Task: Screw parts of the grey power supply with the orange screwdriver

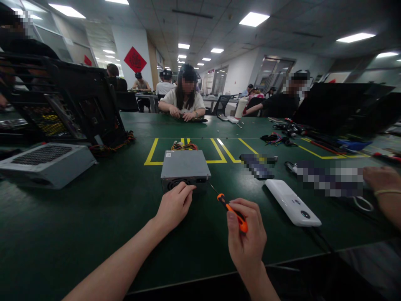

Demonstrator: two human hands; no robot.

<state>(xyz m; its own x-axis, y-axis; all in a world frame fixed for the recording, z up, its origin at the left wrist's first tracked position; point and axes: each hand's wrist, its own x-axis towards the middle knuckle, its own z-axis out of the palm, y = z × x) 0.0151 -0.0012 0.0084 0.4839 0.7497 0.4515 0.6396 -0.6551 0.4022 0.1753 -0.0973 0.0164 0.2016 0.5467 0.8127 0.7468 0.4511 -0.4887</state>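
A grey computer power supply (pixel 184 163) lies on the green table, its fan side towards me and a bundle of coloured wires (pixel 184 145) behind it. My left hand (pixel 174 205) is closed against the lower front of that unit, fingers bent together over the fan face; the fingertips are partly hidden. An orange and black screwdriver (pixel 223 200) is gripped by my right hand (pixel 247 232). Its thin shaft points up and left, with the tip at the unit's front right corner, by the power socket. Whether the tip touches a screw is too small to tell.
Another power supply (pixel 46 163) and a black computer case (pixel 69 100) stand at left. On the right lie a white power bank (pixel 293 202), a blurred phone-like object (pixel 257 166) and cables (pixel 278 139). Another person's hand (pixel 384 184) is at far right; a person (pixel 184 100) works opposite.
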